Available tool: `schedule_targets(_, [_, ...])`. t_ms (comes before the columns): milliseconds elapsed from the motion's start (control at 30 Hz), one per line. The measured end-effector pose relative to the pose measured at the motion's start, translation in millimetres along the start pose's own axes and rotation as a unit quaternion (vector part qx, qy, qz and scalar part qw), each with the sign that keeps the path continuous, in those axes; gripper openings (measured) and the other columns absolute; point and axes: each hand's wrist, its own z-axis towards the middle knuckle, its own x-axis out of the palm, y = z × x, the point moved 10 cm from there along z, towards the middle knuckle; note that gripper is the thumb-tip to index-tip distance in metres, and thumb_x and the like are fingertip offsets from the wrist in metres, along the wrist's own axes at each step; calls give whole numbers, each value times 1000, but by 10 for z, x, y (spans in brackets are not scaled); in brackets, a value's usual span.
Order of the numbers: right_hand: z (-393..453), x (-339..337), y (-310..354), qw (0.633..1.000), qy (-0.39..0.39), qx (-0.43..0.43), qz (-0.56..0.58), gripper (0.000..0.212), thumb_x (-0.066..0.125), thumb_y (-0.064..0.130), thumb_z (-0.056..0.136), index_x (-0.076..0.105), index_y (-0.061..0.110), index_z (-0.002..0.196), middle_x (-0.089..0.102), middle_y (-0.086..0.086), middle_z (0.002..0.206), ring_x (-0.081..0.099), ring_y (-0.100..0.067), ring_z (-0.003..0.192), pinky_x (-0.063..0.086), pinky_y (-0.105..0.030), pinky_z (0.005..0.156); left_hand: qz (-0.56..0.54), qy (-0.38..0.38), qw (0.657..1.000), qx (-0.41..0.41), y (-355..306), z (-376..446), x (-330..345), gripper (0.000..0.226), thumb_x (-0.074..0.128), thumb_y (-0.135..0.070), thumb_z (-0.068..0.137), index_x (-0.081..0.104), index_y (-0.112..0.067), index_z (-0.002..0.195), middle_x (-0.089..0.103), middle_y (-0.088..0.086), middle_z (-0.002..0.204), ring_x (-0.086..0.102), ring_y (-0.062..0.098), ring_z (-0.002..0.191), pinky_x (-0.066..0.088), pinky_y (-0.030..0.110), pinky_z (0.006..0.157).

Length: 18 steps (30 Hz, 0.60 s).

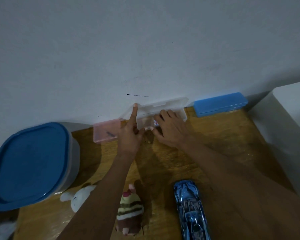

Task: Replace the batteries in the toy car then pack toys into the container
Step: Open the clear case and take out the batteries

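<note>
A clear plastic case (164, 104) lies open at the wall, its lid tilted up. My left hand (129, 134) props the lid with a straight index finger, and its thumb touches the case's front edge. My right hand (170, 129) reaches into the case, thumb and fingers pinching a small white, red and blue battery (155, 122). The shiny blue toy car (190, 210) lies on the wooden table (215, 144) near me, untouched. A large container with a blue lid (29, 163) stands closed at the left.
A white bunny plush (80, 198) and a striped cake plush (130, 210) lie under my left forearm. A pink case (105, 132) and a blue case (220, 103) flank the clear one along the wall. A white box (293, 127) stands at the right.
</note>
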Motion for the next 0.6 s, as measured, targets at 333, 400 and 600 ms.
schedule_targets(333, [-33,66,-29,1000,2,20,6,46,40,59,95,54,19,114,55,-5,108,52,-22,95,44,-39,82,10,-8,1000,9,-50,-17,-10,103,73,-12,90,5,-53,155,66,5,96,68,27,85,59,34,77])
schedule_targets(400, [2,80,-59,1000,13,20,12,55,37,66,94,55,20,117,56,-5,107,54,-22,96,44,-38,81,12,-13,1000,9,-60,-17,-19,102,73,-13,90,5,-53,154,68,8,99,68,27,88,52,28,77])
schedule_targets(600, [88,74,-103,997,37,10,71,46,44,59,96,54,20,119,55,-2,108,58,-20,92,49,-36,75,15,-2,1000,2,-44,-13,4,102,73,-12,91,4,-51,156,55,-8,95,69,29,88,61,43,78])
